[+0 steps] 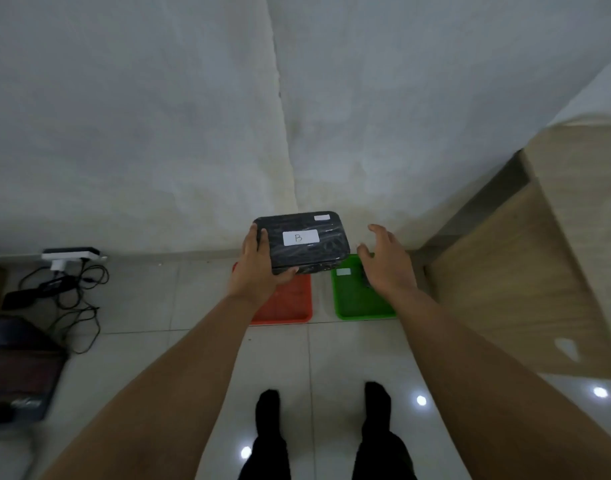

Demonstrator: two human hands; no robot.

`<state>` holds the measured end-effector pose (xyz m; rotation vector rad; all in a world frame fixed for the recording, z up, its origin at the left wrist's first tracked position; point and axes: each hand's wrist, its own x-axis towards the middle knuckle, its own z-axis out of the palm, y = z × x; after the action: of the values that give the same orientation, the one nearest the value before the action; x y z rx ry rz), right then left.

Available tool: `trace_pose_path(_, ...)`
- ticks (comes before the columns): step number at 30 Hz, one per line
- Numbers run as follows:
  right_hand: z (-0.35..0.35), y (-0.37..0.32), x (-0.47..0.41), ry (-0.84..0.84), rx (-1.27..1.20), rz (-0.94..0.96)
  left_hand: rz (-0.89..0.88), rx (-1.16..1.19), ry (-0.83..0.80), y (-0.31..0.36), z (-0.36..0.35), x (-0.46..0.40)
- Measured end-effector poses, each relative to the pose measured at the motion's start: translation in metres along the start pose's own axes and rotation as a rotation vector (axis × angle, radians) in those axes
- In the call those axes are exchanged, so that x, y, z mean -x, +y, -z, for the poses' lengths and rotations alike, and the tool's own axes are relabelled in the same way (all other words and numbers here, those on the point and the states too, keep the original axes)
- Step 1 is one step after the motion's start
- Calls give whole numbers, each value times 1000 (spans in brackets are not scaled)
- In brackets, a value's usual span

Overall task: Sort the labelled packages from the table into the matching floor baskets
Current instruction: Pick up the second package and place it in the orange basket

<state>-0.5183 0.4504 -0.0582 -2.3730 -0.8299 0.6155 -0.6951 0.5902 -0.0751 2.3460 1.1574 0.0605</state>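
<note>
Head view framed both forearms reaching forward and down over a tiled floor (331, 358). At the left hand (255, 268) the grip was closed on the left short end of a black package (307, 251): the fingers (253, 240) were laid along that end and the thumb (285, 273) was hooked around the near lower corner. The right hand (387, 261) was kept apart from the package, just beside its right end, with its grip released, the fingers spread and slightly curled and the palm turned toward the package.

The package was held in the air, above the far part of a red basket (290, 303) and near a green basket (352, 299), in front of the wall corner. Its long axis was laid left to right across the view, roughly level, with its broad top face turned up toward the camera. A white label (301, 237) marked "B" was seen on that face, and a smaller white tag (322, 217) at the far right corner could not be read.

The far left part of the red basket was hidden behind the left hand and the package. The right side of the green basket was covered by the right hand; a white label (343, 271) on it was too blurred to read, and a dark shape beside the hand could not be identified. A wooden desk (539, 271) was cut off by the right edge. At the left, cables (75, 289) and a white power strip (72, 254) lay along the wall, and a dark blurred object (20, 368) was cut off by the frame. Two dark-socked feet (269, 410) stood at the bottom.
</note>
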Motion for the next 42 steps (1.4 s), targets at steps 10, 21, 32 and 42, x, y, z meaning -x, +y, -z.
trace_pose_path(10,-125,-25,33,15,-24,-124,-1,30,-166,-108,-14,25)
trace_pose_path(21,-240,28,8,-60,20,-137,84,74,-280,-188,-127,15)
trace_pose_path(32,-448,177,-131,17,-143,-269,21,-26,-260,-334,-345,-97)
trace_pose_path(42,-564,273,-212,-31,159,-32,-23,47,-133,-403,-495,-172)
